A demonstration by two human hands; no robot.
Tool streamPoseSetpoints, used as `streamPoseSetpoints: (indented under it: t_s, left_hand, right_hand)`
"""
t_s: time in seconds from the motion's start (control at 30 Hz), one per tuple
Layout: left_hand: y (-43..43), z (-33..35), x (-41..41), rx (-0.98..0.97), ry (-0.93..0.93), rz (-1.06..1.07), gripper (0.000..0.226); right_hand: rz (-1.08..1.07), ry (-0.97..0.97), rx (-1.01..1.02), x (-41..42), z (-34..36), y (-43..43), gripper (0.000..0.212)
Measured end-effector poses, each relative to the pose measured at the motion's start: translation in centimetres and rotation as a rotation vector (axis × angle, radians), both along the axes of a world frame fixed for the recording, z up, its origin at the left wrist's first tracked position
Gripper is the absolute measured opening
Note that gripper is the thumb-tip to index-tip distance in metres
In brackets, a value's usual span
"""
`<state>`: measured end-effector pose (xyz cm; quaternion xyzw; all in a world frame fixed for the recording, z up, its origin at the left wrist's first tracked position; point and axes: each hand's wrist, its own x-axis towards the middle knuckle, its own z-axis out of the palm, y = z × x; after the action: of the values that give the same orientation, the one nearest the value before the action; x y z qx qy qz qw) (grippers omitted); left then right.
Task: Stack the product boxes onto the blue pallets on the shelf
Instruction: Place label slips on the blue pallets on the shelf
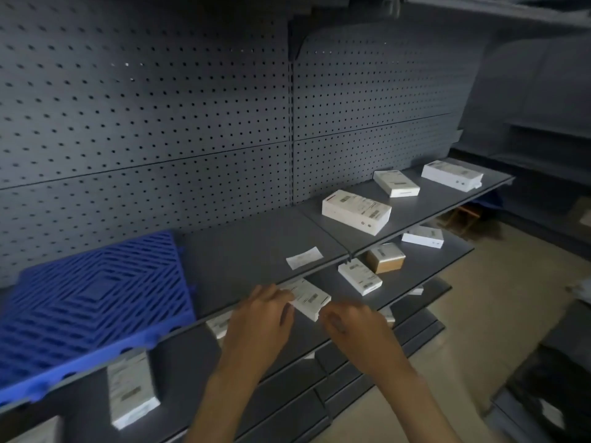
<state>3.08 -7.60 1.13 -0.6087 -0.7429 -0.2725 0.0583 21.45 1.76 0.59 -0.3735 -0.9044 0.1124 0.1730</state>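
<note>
The left hand (260, 318) and right hand (353, 326) pinch a small white cardboard box (309, 298), blue plastic lattice pallet (96, 302) at nine o'clock.

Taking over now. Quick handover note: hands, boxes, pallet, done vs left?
Left hand: fingers on the left end of a white box just below the front edge of the upper shelf; too blurred to tell the grip.
Right hand: at that box's right corner, contact unclear.
Blue pallet: left on the upper shelf, nothing on it.
Three loose boxes lie on the upper shelf to the right; more, including a brown box, on the lower shelf.
Done: nothing stacked in view.
Left: every box seen.
</note>
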Motion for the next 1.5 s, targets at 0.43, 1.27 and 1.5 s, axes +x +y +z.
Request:
streamPoseSetpoints:
  t_s: [0.43,1.27,1.5]
  left_hand:
    - [8.7,-3.3,0.1,-0.104,-0.007,0.15,0.049]
    - [7.4,-0.1,0.8,0.33,-0.415,0.536,0.018]
    - [0.4,0.3,-1.5,0.511,-0.591,0.65,0.013]
  right_hand:
    - [0.076,0.154,-0.05,-4.6,-0.4,14.1,0.011]
    - [0.448,0.586,-0.54,-9.1,-0.3,15.5,0.015]
    - [0.512,0.689,-0.652,-12.3,0.5,8.6,0.02]
